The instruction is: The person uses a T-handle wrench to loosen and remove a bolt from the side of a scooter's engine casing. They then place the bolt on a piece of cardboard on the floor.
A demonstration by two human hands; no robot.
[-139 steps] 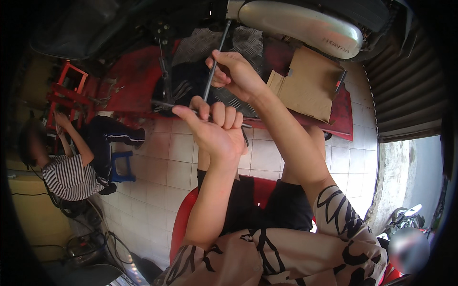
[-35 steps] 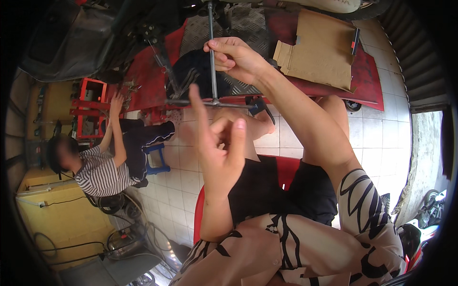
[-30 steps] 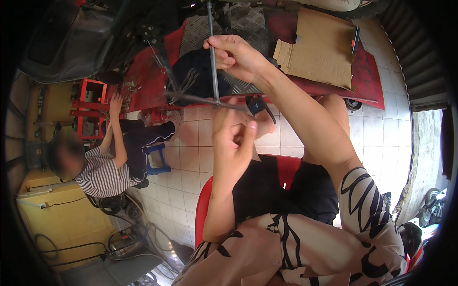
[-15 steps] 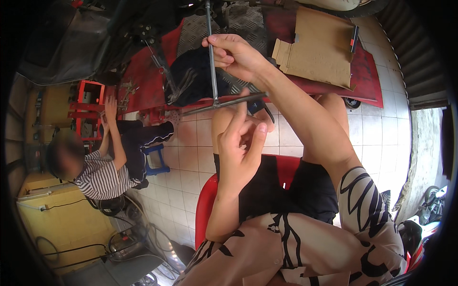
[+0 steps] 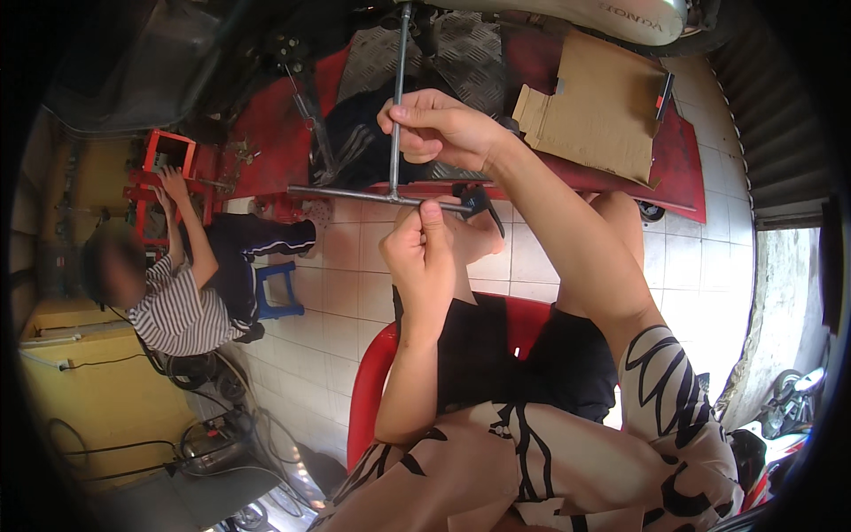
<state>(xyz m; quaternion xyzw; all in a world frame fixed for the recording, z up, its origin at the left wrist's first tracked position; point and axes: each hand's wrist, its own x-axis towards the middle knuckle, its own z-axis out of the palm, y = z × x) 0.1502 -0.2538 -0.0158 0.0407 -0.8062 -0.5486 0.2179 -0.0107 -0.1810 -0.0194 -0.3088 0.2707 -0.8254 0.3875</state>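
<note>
A steel T-handle wrench (image 5: pixel 398 71) runs from the underside of a motorbike (image 5: pixel 585 16) at the top toward me, its crossbar (image 5: pixel 337 194) lying nearly level across the view. My right hand (image 5: pixel 448 130) pinches the shaft about midway, thumb against it and fingers curled behind. Lower down, my left hand (image 5: pixel 415 262) is closed, with its thumb pressed at the right half of the crossbar; its curled fingers are partly hidden. The wrench's far end is out of sight among dark parts.
Flattened cardboard (image 5: pixel 594 111) lies on a red platform (image 5: pixel 691 164) beyond my right arm. Dark cloth (image 5: pixel 355 133) rests behind the wrench. At left, a person in a striped shirt (image 5: pixel 191 310) reaches toward a red rack (image 5: pixel 168 146), near a blue stool (image 5: pixel 279 288).
The crossbar has turned from slanted to nearly level. My left hand has gone from loosely curled with a finger extended to closed at the bar. The other person's hands have shifted.
</note>
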